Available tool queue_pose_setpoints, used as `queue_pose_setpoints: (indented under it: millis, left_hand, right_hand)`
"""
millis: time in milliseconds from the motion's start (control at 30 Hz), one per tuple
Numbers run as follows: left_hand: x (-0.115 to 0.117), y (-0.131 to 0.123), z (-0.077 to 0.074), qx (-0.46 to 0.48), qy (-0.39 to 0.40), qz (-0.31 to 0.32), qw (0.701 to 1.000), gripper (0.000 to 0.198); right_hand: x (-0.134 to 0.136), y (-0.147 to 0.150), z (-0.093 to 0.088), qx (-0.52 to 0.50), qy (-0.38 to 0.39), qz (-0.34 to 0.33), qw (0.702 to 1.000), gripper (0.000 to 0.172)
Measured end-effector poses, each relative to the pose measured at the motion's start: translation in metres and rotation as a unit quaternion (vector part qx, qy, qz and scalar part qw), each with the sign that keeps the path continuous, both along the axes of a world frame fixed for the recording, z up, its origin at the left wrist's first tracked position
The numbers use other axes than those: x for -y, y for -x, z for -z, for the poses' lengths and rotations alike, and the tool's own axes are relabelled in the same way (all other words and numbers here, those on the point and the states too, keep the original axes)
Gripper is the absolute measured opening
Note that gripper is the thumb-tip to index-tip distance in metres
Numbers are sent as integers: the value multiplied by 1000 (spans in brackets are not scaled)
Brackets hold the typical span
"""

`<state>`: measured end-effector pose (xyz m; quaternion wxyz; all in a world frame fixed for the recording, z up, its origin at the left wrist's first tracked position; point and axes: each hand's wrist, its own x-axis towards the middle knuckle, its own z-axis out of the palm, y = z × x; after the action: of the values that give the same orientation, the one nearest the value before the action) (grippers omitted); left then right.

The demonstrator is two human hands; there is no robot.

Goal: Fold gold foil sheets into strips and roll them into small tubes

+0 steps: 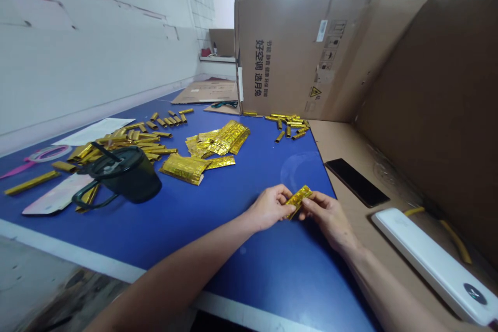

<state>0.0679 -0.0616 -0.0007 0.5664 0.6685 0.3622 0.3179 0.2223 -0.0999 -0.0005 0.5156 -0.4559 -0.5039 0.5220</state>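
Observation:
Between both hands, just above the blue table [249, 249], is a small gold foil paper strip [299, 200], tilted up to the right. My left hand [272, 207] pinches its lower left end between thumb and fingers. On its right side my right hand [324, 212] is closed, thumb and fingertips pressing the edge. Beyond the hands lies a pile of flat gold foil sheets [223, 139], with a thicker gold stack [184, 168] nearer. Small rolled gold tubes [288, 129] are scattered by the cardboard at the back.
At left, a dark lidded mug [134, 176] with a straw stands before a heap of gold tubes [146, 140]. Tape [50, 153] and a pale phone-like slab [58, 196] lie nearby. A large carton [295, 57] walls the back; a black phone [356, 181] and white device [431, 264] are right.

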Motion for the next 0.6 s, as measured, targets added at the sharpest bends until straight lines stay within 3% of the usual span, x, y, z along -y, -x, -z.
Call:
queue_pose_setpoints:
  millis: [133,267,367,533,600]
  left_hand:
    - [0,1,1,-21,-55,-9,998,15]
    - [-2,2,0,-5,42,58,997,18]
    - [-4,4,-1,6,82,105,991,21]
    - [-3,7,-3,-61,-43,66,995,32]
    - [-1,7,-4,-88,-86,42,991,27]
  right_hand:
    - [2,1,-2,-7,-5,-6,1000,19]
    - [1,-1,-6,-30,-1,47,998,26]
    - [0,-2,-9,7,19,39,999,23]
    - [1,-1,-7,24,44,42,998,21]
    - [1,-1,-6,23,51,47,997,23]
